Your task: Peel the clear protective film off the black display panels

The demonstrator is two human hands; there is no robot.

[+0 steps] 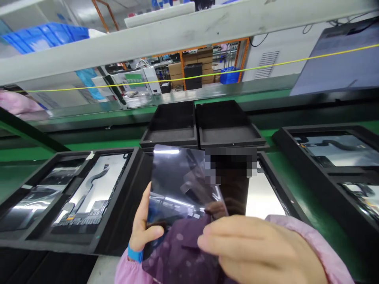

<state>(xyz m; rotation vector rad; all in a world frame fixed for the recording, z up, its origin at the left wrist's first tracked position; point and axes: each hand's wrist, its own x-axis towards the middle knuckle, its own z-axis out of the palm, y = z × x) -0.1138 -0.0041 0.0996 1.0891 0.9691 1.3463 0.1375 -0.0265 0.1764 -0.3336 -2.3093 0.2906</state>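
Observation:
My left hand (142, 228) grips the left edge of a dark glossy panel (183, 177), holding it tilted up in front of me. A thin clear film (204, 197) lifts off the panel's face. My right hand (254, 248) is in front of the panel's lower right, fingers pinched together at the film's edge. Both wrists wear pink sleeves, and a blue band sits on the left wrist. A blurred patch covers part of the panel's upper right.
Black trays holding shiny panels lie on the green belt: one at left (71, 193), one at right (334, 154), one under the held panel (266, 193). Two empty black trays (201, 126) sit behind. A white shelf beam (177, 35) runs overhead. A monitor (340, 59) stands at far right.

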